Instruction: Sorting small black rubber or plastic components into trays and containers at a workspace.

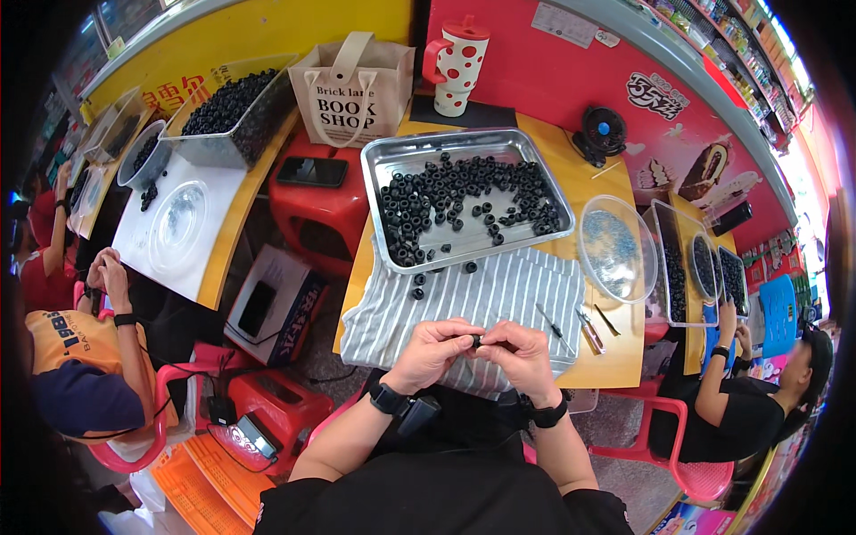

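Note:
Above a grey-and-white striped cloth (499, 281), my left hand (434, 350) and my right hand (520, 350) meet at the fingertips. Both pinch one small black ring-shaped part (476, 341), mostly covered by the fingers. Beyond them a metal tray (555, 234) holds many such black parts (473, 183), heaped toward its far and left sides. A few loose black parts (418, 287) lie on the cloth by the tray's near edge. To the right of my right hand lie a thin pointed tool (555, 330), a small tool with a metal end (588, 332) and tweezers (607, 319).
A clear round lid (617, 250) lies right of the tray. Behind stand a spotted tumbler (457, 71), a small black fan (603, 134) and a cloth bag (352, 94). A phone (311, 172) rests on a red stool (312, 214). Other people work at tables on both sides.

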Motion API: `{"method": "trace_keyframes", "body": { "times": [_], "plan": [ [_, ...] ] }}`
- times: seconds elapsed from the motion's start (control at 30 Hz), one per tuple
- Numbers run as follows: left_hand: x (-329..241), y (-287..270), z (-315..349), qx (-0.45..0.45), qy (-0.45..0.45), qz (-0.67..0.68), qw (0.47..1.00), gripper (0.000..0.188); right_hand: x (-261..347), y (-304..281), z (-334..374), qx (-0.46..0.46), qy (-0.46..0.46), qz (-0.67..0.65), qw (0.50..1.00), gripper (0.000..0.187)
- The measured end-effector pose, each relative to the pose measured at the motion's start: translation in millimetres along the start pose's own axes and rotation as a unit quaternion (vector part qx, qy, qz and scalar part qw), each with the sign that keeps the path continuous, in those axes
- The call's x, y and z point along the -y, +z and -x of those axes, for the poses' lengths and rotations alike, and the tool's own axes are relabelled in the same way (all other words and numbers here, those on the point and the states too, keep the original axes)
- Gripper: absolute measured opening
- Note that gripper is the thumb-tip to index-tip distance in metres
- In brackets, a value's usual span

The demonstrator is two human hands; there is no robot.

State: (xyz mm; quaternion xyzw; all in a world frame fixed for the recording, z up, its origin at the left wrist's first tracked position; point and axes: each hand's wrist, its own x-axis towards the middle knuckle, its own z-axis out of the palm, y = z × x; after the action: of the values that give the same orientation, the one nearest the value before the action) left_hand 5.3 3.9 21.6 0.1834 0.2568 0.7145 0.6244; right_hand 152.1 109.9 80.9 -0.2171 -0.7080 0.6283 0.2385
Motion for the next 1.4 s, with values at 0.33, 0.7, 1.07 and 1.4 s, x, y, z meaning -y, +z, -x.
{"method": "trace_keyframes", "body": {
  "times": [0.33, 0.7, 1.07, 1.4],
  "plan": [
    [1.9, -7.0, -1.0, 0.019, -0.014, 0.022, 0.999, 0.021, 7.1, -0.6, -6.8, 0.033, -0.121, 0.144, 0.982, 0.013],
    [-1.1, -1.3, -1.1, 0.007, -0.004, -0.006, 1.0, 0.02, 9.9, -2.7, -15.4, 0.059, -0.12, 0.176, 0.975, 0.013],
    [-9.1, 7.8, 2.9, -0.015, -0.009, -0.086, 0.996, 0.021, 5.8, -6.0, -5.5, 0.031, -0.137, 0.231, 0.963, 0.019],
    [-19.0, 15.2, 6.7, 0.003, -0.032, -0.144, 0.989, 0.027, 12.3, -2.2, -1.1, 0.008, -0.15, 0.228, 0.962, 0.018]
  ]
}}
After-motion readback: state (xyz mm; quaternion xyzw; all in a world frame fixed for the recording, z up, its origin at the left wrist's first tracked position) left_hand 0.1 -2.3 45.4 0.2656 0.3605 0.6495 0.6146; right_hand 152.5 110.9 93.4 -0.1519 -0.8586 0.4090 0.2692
